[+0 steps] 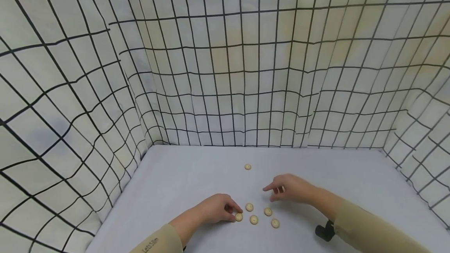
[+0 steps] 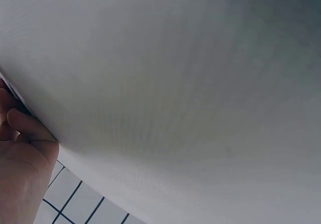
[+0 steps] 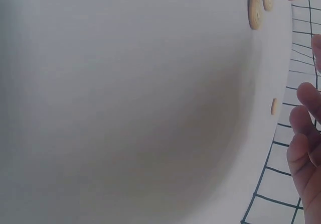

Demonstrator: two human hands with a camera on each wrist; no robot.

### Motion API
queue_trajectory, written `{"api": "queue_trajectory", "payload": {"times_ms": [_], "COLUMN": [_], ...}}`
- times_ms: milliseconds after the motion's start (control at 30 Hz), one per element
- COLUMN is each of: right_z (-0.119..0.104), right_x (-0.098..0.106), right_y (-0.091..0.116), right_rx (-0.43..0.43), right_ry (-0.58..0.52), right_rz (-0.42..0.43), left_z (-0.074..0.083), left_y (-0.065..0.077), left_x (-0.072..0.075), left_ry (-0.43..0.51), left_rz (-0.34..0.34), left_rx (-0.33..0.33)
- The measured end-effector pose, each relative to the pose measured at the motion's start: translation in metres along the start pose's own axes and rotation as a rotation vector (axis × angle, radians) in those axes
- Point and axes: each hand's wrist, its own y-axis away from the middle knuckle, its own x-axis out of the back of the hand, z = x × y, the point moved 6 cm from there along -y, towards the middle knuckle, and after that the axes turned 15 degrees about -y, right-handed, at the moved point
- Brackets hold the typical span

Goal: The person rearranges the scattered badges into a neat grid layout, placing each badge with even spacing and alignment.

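My left hand (image 1: pixel 217 209) pinches a round beige button (image 1: pixel 239 217) at its edges, thumb on the near side and forefinger on the far side. The button lies at the table's surface. Just right of it are more buttons of the same kind, one at the back (image 1: pixel 249 207), one in front (image 1: pixel 254 220) and two further right, the upper (image 1: pixel 268 211) and the lower (image 1: pixel 275 223). Above these hovers my right hand (image 1: pixel 291 187), forefinger extended and the other fingers loosely bent, holding nothing. In the left wrist view the left hand (image 2: pixel 25 158) shows only partly, its button hidden.
A single button (image 1: pixel 247 166) lies further back on the white-covered table (image 1: pixel 183 175). White walls with a black grid (image 1: pixel 225 69) rise behind and at both sides. A small black device (image 1: pixel 325 231) is worn at the right wrist.
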Motion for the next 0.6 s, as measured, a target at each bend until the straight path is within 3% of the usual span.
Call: {"api": "queue_trajectory", "payload": {"times_ms": [367,600], "right_z": [0.009,0.009], "right_x": [-0.017,-0.022], "right_y": [0.028,0.039], "right_rx": [0.006,0.03], "right_ry": [-0.11,-0.12], "right_rz": [-0.058,-0.071], "left_z": [0.001,-0.002], "left_y": [-0.001,-0.003], "left_x": [-0.003,-0.005], "left_ry": [0.006,-0.01], "left_rz": [-0.001,0.0], "left_rx": [0.006,0.003]}}
